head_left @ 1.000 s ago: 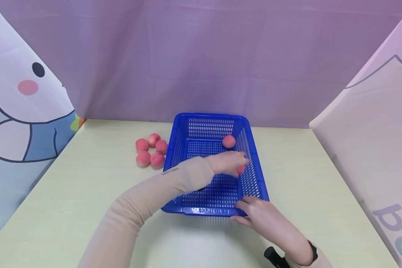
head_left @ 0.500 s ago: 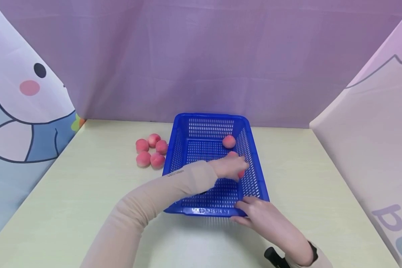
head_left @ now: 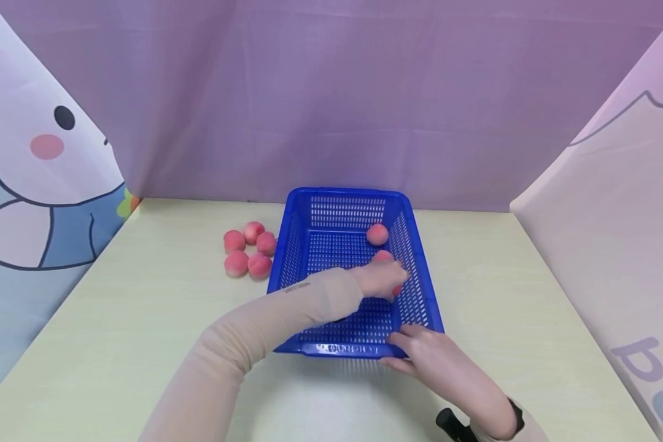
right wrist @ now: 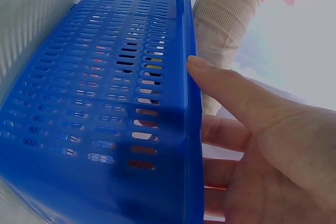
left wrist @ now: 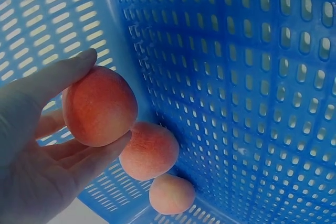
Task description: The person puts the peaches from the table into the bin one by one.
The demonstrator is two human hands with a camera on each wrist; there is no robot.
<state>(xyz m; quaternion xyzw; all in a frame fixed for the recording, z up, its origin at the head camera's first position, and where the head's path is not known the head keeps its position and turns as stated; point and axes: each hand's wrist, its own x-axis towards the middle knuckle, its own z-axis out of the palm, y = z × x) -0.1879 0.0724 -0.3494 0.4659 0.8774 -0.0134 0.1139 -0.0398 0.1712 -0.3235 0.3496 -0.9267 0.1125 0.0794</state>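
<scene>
My left hand (head_left: 382, 279) reaches into a blue plastic basket (head_left: 342, 350) beside its right wall. It holds a red-pink peach (left wrist: 100, 106) between thumb and fingers. Past that one, two more peaches lie along the wall: a middle peach (left wrist: 149, 151) right by the fingertips and a farther peach (left wrist: 172, 194). The head view shows the held peach mostly covered by the hand. At the basket's near right corner my right hand (head_left: 428, 352) grips the rim, thumb outside and fingers over the inner side.
Several peaches (head_left: 236, 263) sit in a loose ring on the pale table (head_left: 116, 319), just left of the basket. A purple cloth (head_left: 331, 104) hangs behind the table, and printed panels stand at both sides.
My left hand has shifted slightly toward the near side of the basket with its peach, uncovering the middle peach behind it. The right hand stays on the rim.
</scene>
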